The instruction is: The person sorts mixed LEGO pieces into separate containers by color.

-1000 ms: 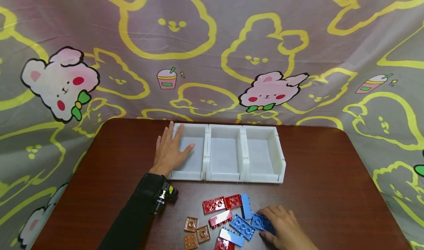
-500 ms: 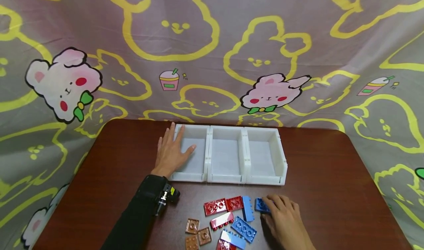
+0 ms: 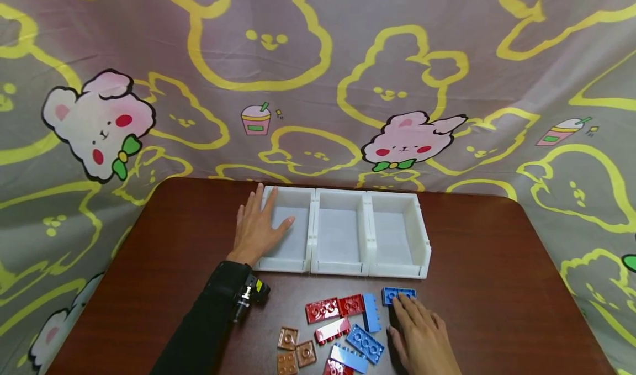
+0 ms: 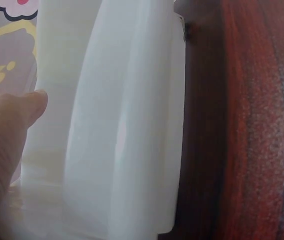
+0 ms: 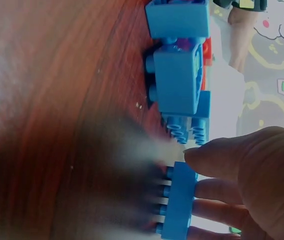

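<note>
the right hand lies flat, straight fingers pressing a blue studded plastic brick near the white three-compartment plastic tray. the left hand, fingers spread, steadies its left compartment. better to pinch the brick's long sides.

A dark reddish-brown wooden table is seen, with three translucent white bins. Blue bricks, red bricks and brown plates are shown. The grey-mauve backdrop cloth is patterned with yellow rabbit outlines and pink-and-white bunnies.
</note>
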### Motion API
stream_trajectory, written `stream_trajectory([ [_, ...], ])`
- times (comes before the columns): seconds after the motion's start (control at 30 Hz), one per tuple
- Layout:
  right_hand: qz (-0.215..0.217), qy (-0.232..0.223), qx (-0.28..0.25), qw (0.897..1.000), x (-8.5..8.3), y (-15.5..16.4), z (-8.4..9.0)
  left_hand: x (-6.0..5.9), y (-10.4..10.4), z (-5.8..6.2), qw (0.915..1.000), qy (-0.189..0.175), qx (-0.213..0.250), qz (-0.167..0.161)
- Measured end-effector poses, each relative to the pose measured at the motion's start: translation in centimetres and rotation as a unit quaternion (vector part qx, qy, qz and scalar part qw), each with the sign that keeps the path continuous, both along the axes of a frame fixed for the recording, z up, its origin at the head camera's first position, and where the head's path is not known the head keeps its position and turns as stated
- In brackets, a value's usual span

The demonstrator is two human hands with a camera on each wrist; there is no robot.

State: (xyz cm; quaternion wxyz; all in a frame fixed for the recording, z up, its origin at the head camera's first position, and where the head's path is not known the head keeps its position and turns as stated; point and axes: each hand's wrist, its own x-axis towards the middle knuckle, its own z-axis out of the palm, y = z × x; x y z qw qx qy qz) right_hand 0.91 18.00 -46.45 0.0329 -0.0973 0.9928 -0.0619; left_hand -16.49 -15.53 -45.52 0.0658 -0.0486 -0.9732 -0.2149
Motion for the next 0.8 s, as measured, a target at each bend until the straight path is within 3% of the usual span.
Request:
stream_trajectory([
  [0.5,-0.012,0.032,-0.020,0.999,-1.4,0.0,-1.0,-0.1,0.0,-0.3,1.0000,0.001,-0.005,0.003],
  [0.67,-0.010,0.051,-0.067,0.996,-1.0,-0.6,-0.6,-0.1,0.1,-0.3,1.0000,0.001,-0.007,0.003],
  [0.8,-0.038,0.023,-0.108,0.993,-0.7,-2.4,0.5,0.0,0.1,-0.3,1.0000,0.003,-0.005,0.001],
])
